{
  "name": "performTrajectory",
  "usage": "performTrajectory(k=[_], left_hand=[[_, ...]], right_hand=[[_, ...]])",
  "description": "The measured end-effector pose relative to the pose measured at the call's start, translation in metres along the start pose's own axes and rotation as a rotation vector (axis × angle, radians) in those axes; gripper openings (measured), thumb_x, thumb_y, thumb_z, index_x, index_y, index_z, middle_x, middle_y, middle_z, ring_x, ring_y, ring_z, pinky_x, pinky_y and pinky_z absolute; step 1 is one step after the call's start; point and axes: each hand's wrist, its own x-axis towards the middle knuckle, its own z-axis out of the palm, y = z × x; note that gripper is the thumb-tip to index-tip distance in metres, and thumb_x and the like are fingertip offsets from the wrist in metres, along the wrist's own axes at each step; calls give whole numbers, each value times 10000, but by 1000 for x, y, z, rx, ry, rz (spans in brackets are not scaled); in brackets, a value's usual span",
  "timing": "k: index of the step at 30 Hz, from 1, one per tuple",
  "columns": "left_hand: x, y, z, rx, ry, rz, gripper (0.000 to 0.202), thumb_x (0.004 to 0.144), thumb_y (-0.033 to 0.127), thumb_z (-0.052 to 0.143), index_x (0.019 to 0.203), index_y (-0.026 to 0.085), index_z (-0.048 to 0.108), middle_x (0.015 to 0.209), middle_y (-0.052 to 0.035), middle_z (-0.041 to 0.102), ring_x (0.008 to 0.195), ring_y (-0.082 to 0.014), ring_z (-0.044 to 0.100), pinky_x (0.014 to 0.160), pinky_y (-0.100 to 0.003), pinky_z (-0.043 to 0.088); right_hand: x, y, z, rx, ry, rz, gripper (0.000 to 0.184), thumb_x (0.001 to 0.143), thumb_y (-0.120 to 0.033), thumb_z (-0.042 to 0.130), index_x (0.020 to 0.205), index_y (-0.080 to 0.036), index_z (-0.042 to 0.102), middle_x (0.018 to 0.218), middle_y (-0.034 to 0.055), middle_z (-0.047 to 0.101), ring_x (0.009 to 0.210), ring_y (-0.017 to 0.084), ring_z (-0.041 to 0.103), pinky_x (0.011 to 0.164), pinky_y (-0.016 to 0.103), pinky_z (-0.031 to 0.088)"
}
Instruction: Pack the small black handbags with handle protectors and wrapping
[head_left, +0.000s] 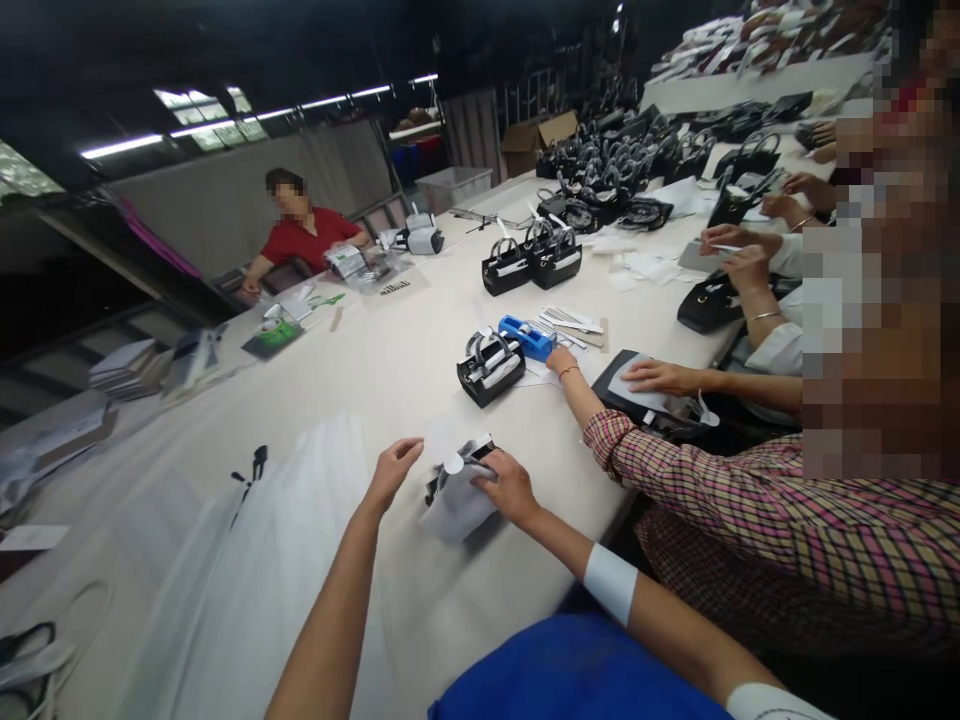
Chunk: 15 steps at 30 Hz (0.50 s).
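Note:
A small handbag [459, 490] stands on the table in front of me, its front covered by a thin whitish sheet and a round white tag hanging near its top. My right hand [511, 488] grips its upper right side, thumb over the sheet. To the left of the bag, my left hand [396, 472] is raised with thumb and fingers pinched together. Whatever it may hold is too small or too pale to make out. Just beyond stands a black handbag [491, 370] with wrapped handles and white paper around it.
A co-worker's hand [562, 360] reaches to a blue tape dispenser [527, 338] beside paper strips. White sheets [292, 560] lie at my left. Two black bags [532, 262] stand farther back, before a heap of bags [622, 150]. A person in red [311, 238] sits across the table.

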Motion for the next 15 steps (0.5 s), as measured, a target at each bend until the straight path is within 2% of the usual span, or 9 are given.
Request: performTrajectory(k=[5, 9, 12, 15], left_hand=[[65, -41, 12, 239, 80, -89, 517, 721, 376, 697, 1137, 80, 623, 1210, -210, 632, 1086, -292, 621, 960, -419, 467], [108, -56, 34, 424, 49, -76, 562, 714, 232, 688, 1231, 60, 553, 1380, -229, 505, 1334, -314, 434, 1113, -393, 323], [135, -63, 51, 529, 7, -66, 664, 728, 249, 678, 1320, 45, 458, 1480, -246, 378, 1426, -312, 288, 1158, -391, 239], [158, -67, 64, 626, -34, -75, 778, 710, 324, 705, 1362, 33, 395, 1473, -285, 361, 1411, -370, 286, 1127, -478, 256]], right_hand=[[-2, 7, -3, 136, 7, -13, 118, 778, -249, 718, 892, -235, 694, 935, 30, 655, 936, 205, 562, 853, 327, 419], [-6, 10, -8, 215, -29, 0, 113, 758, -279, 746, 856, -234, 712, 921, 27, 662, 917, 199, 574, 843, 322, 430], [-10, 9, -10, 237, -30, 28, 107, 753, -307, 755, 832, -245, 717, 912, 18, 658, 885, 193, 571, 813, 317, 435], [-13, 8, -10, 261, -25, 63, 114, 752, -334, 757, 832, -261, 721, 906, 16, 656, 876, 196, 568, 788, 316, 441]])
